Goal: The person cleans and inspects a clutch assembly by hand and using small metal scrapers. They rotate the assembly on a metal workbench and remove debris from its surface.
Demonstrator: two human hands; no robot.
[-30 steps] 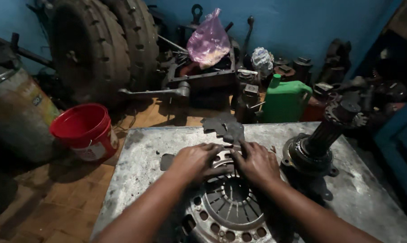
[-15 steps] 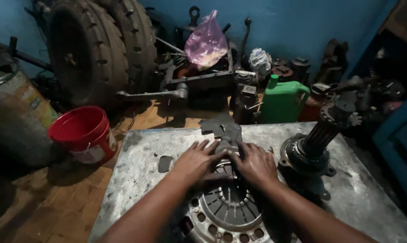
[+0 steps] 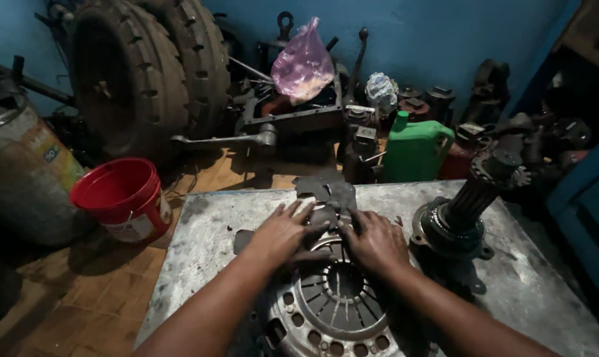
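Head view, looking down on a worn metal workbench [image 3: 220, 218]. Left hand [image 3: 283, 233] lies palm-down, fingers spread and nearly flat, on the far rim of a round clutch pressure plate [image 3: 336, 307]; its fingertips reach a small dark metal piece [image 3: 322, 215] just beyond the rim. Right hand [image 3: 377, 241] rests beside it, also palm-down with fingers loosely extended, pressing on the same far edge of the plate. Neither hand is closed around anything; both bear flat on the part. The pressure plate sits at the near middle of the bench, its radial spring fingers and ring of holes facing up. A flat dark gasket-like plate [image 3: 327, 188] lies just beyond the hands, and a small dark scrap [image 3: 243, 241] lies left of the left hand. To the right of the right hand stands a splined shaft with a flanged base [image 3: 458, 221], tilted away toward the right. Beyond the bench: a green plastic jug [image 3: 415, 151], a pink plastic bag [image 3: 302, 65] on piled machine parts, a large tractor tyre [image 3: 137, 73] against the blue wall, a red bucket [image 3: 122, 198] on the wooden floor, and a metal drum [image 3: 18, 175] at far left.
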